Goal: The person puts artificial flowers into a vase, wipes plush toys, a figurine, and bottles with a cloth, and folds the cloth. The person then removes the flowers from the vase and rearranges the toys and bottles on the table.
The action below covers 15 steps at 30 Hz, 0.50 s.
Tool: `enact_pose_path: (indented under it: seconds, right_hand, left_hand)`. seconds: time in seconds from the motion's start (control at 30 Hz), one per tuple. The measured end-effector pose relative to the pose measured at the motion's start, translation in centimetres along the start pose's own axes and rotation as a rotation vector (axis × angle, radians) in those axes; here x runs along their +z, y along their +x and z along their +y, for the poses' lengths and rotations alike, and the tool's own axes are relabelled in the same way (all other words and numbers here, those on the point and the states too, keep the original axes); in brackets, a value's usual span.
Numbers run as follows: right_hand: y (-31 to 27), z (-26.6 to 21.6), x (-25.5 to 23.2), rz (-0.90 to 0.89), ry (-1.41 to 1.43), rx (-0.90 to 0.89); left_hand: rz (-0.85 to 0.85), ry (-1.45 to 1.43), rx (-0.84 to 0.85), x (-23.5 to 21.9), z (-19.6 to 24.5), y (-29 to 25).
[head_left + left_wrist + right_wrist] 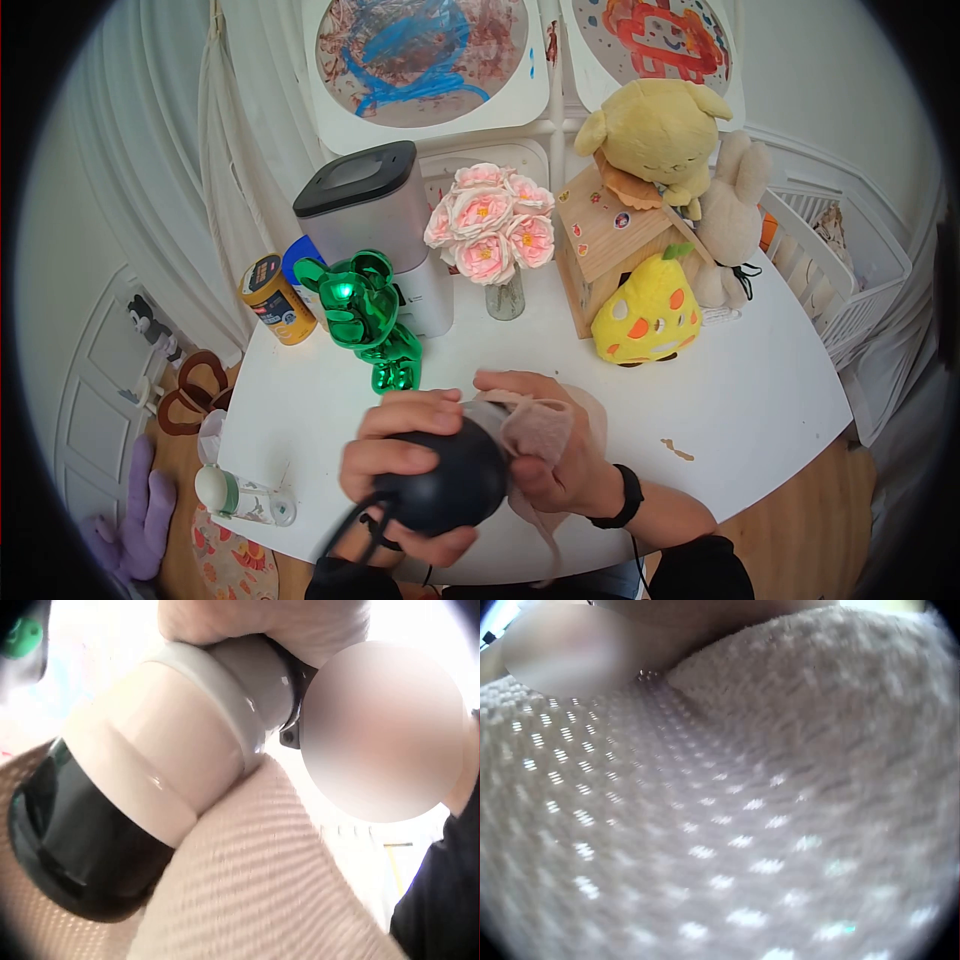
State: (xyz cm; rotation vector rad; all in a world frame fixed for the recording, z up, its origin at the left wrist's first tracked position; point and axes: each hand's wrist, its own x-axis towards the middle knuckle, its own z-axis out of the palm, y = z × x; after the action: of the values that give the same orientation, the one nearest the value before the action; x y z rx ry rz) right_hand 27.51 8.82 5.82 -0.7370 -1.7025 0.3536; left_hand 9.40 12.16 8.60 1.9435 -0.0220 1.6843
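Over the near side of the table, my left hand (385, 458) grips the black, rounded end (455, 478) of a bottle that has a dark strap loop. In the left wrist view the bottle's body (161, 742) is cream with a grey band, and its far end is black. My right hand (580, 478) holds a beige mesh cloth (540, 430) against the bottle, with the thumb pressed on the fabric. The ribbed cloth (255, 862) lies along the bottle's side and behind its far end. Cloth (742, 817) fills most of the right wrist view.
A shiny green bear figure (365, 310), a grey container with a black lid (365, 200) and a vase of pink flowers (490, 230) stand beyond the hands. At right are a wooden house (600, 250) and plush toys. A clear bottle (245, 495) lies at left.
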Motion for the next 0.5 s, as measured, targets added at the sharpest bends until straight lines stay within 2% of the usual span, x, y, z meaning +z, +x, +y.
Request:
enact_pose_path:
  seconds: [0.03,0.07,0.1,0.13,0.17,0.2,0.23,0.27,0.3,0.33,0.37,0.4,0.43,0.47,0.5]
  right_hand:
    - [0.7,-0.5,-0.4,-0.073,0.008,0.072]
    - [0.7,-0.8,-0.4,-0.076,0.016,0.066]
    - [0.6,-1.0,-0.3,-0.095,0.157,0.194]
    - [0.6,-1.2,-0.2,-0.113,0.298,0.321]
    - [1.0,-1.4,-0.2,-0.113,0.306,0.315]
    - [1.6,-1.5,-0.4,-0.14,0.593,0.611]
    - [2.0,-1.7,-0.4,-0.168,0.877,0.91]
    - [2.0,-2.2,-0.1,-0.176,0.882,0.906]
    - [2.0,-2.6,0.3,-0.117,1.139,0.985]
    - [1.9,-2.9,0.6,-0.055,1.396,1.057]
    - [1.8,-3.0,0.9,-0.067,1.4,1.055]
    - [1.7,-2.9,1.2,0.013,1.39,1.054]
    - [1.5,-2.6,1.6,0.091,1.379,1.053]
    - [1.0,-1.7,2.0,0.074,1.39,1.055]
    - [0.3,-0.1,2.2,0.0,1.22,1.005]
  left_hand:
    - [0.043,-0.014,-0.014,-0.4,0.3,-0.2]
    - [0.087,-0.026,-0.025,-0.7,0.6,-0.3]
    - [0.088,-0.017,-0.024,-0.7,0.8,-0.3]
    - [0.205,-0.099,0.019,-0.7,1.0,-0.2]
    - [0.32,-0.182,0.063,-0.7,1.2,-0.1]
    - [0.316,-0.173,0.068,-0.8,1.4,0.0]
    - [0.334,-0.148,0.144,-0.8,1.7,0.1]
    - [0.353,-0.123,0.216,-0.7,2.0,0.1]
    - [0.338,-0.081,0.308,-0.6,1.7,0.2]
    - [0.338,-0.072,0.313,-0.4,1.8,0.1]
    - [0.279,-0.002,0.335,-0.2,2.1,-0.1]
    - [0.219,0.071,0.354,-0.3,2.4,-0.6]
    - [0.049,0.166,0.314,-1.1,2.9,-0.9]
    - [0.114,0.199,0.325,-0.3,2.7,-1.7]
    - [0.093,0.23,0.305,-0.5,3.0,-2.2]
